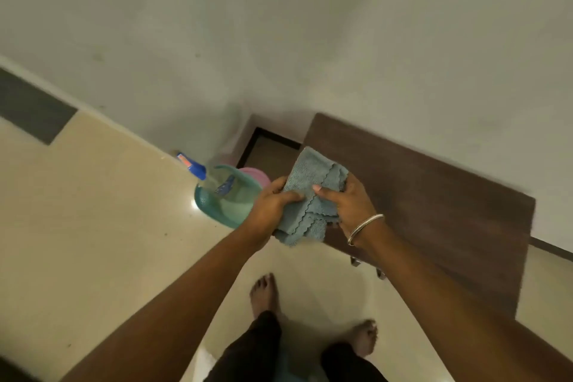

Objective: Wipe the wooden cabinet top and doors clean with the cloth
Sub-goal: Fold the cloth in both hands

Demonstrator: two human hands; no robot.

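Right now, from the head view, your left hand and right hand both grip the folded grey-blue microfibre cloth, held over the near corner of the dark brown wooden cabinet top — flatten it into a pad, then wipe in long overlapping strokes.

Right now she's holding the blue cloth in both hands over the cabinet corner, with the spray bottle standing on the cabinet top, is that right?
Not quite. The spray bottle is not on the cabinet top; the head view shows it in the green basket on the floor. Both the left hand and right hand do hold the blue cloth.
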